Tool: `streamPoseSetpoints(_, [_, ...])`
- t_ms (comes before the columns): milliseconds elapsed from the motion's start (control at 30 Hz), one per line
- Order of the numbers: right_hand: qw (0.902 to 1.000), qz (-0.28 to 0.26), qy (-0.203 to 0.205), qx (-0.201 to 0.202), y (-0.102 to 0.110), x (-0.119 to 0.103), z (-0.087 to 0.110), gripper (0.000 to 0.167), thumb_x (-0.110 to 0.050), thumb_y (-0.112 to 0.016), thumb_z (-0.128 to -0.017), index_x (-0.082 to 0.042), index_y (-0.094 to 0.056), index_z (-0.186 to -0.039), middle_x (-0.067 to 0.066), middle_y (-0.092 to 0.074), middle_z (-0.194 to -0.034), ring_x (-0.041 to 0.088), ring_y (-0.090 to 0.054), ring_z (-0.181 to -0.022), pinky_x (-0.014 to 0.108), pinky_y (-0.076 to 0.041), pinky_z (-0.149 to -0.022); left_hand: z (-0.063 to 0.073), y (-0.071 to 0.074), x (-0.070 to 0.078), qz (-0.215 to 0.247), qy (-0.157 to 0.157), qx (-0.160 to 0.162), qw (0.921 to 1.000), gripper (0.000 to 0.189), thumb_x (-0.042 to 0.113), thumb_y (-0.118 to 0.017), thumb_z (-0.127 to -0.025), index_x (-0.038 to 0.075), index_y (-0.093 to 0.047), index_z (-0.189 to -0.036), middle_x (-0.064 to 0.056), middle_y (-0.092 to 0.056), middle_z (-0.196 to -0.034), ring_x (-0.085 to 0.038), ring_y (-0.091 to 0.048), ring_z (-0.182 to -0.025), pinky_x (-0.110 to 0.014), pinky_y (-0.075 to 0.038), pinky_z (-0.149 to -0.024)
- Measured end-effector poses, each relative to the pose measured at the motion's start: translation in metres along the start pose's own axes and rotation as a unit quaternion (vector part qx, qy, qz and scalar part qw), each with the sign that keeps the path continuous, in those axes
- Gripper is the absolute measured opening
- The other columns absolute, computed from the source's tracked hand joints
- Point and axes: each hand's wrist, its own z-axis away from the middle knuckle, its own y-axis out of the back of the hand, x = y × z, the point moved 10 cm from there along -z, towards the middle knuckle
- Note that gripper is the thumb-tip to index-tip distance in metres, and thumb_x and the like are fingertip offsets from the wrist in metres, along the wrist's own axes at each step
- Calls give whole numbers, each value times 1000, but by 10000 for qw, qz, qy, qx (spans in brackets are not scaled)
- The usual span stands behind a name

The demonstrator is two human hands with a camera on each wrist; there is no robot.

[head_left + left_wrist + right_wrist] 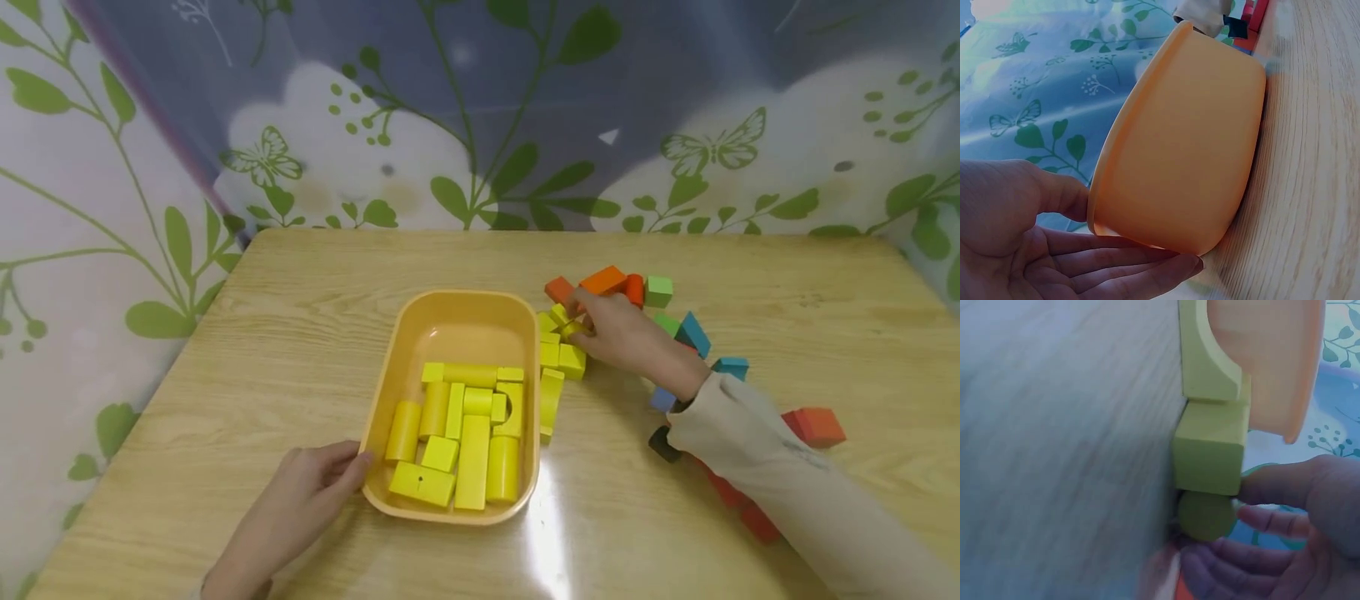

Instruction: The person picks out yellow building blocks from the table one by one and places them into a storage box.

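Note:
A yellow-orange plastic bin (465, 321) stands on the table with several yellow wooden blocks (472, 462) inside it. My left hand (303, 500) holds its near left corner, the thumb over the rim and the fingers along the outer wall (1179, 144). Just right of the bin lies a group of yellow blocks (550, 354), including a curved piece (1200, 369) and a cube (1209, 459). Reaching over that group, my right hand (626, 333) has its thumb and fingers around a round yellow block (1207, 515). Its far side is hidden.
Orange and red blocks (603, 281) and a green cube (658, 291) lie behind my right hand. Blue blocks (693, 335) and red blocks (817, 427) lie around the right forearm, which hides some of them. A patterned curtain (525, 108) hangs behind the table.

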Motion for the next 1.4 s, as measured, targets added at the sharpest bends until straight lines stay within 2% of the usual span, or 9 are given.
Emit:
streamPoseSetpoints(100, [9997,21,-173,-186,0,-2,-2,30,-5,-68,-86,2,-53,-111,20,-66,-95,34,-63,-93,40,-54,-72,0,0,-1,51,48,-2,10000,31,20,-55,-99,-3,-64,-118,-17,-68,-113,-29,-63,-110,-40,-55,-85])
streamPoseSetpoints(200, [9996,113,-203,-187,10,-11,-3,35,-5,-69,-84,3,-52,-114,17,-63,-88,28,-59,-76,35,-50,-63,0,0,-2,56,48,-5,10000,30,19,-55,-99,-2,-65,-118,-15,-69,-112,-26,-65,-108,-37,-56,-83])
streamPoseSetpoints(367, [9981,-19,462,396,32,-69,-4,43,-3,-68,-85,-2,-56,-126,16,-67,-89,23,-60,-69,32,-52,-60,0,1,-1,23,7,-5,10000,30,19,-55,-99,-3,-65,-118,-16,-69,-112,-26,-65,-107,-38,-56,-83])
streamPoseSetpoints(500, [9894,-355,1408,60,4,-135,-9,43,-6,-72,-86,-5,-59,-127,12,-68,-104,22,-65,-88,30,-56,-73,0,1,-2,86,55,7,9999,31,19,-55,-99,-3,-64,-119,-17,-68,-113,-28,-64,-109,-40,-55,-85])
streamPoseSetpoints(633, [9806,-533,1837,-428,-34,-172,-14,39,-10,-70,-88,-7,-60,-126,7,-67,-112,16,-62,-94,25,-53,-79,-1,-1,-3,165,75,-29,9998,30,18,-55,-99,-3,-65,-119,-15,-69,-112,-23,-66,-104,-35,-57,-82])
streamPoseSetpoints(867, [9853,-586,1535,-476,-64,-178,-26,27,-16,-67,-92,-8,-66,-117,1,-64,-84,13,-51,-67,21,-43,-59,0,0,-2,68,-29,-66,10000,30,20,-55,-100,-1,-66,-117,-12,-70,-112,-13,-64,-96,-28,-56,-77])
streamPoseSetpoints(1033, [9898,-412,1175,-687,-76,-177,-28,25,-27,-64,-95,-5,-66,-107,1,-58,-76,8,-49,-60,16,-41,-51,0,1,-1,93,-114,-49,9999,30,20,-55,-99,-1,-66,-117,-12,-70,-110,-12,-63,-93,-27,-55,-74])
streamPoseSetpoints(1233, [9913,159,1018,-817,-80,-172,-26,27,-32,-60,-97,-7,-69,-100,0,-55,-79,11,-50,-63,19,-42,-51,0,2,1,128,-192,-20,9997,30,21,-55,-100,-1,-67,-117,-10,-71,-108,-11,-63,-88,-24,-54,-67])
streamPoseSetpoints(1400, [9837,791,1305,-952,-84,-174,-25,26,-32,-60,-97,-8,-69,-104,2,-51,-96,14,-49,-76,22,-44,-59,-1,2,2,110,-168,-1,9998,30,22,-55,-100,0,-67,-117,-8,-71,-108,-13,-64,-100,-31,-56,-79])
